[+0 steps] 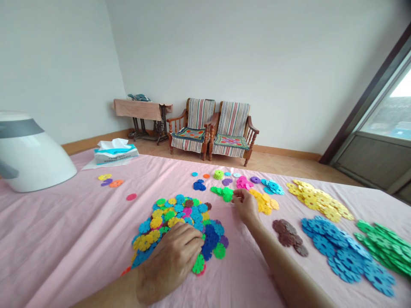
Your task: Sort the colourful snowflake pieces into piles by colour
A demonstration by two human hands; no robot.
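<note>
A heap of mixed flower-shaped plastic discs (156,222) lies on the pink cloth in front of me. Over its near side, my left hand (173,256) has its fingers bent and drawn together; the fingertips are among the discs, and whatever they grip is hidden. My right hand (246,206) reaches farther forward, thumb and fingers pinched beside a small group of bright green discs (227,194). What sits in that pinch is too small to make out. Orange-yellow discs (263,202) lie just right of this hand, pink ones (244,182) just beyond it.
Sorted piles of brown (287,234), blue (346,250), yellow (316,199) and dark green discs (385,244) spread rightward. A white kettle (35,158) and tissue box (115,153) stand at left. Two armchairs (231,128) are beyond the cloth-covered table (96,239).
</note>
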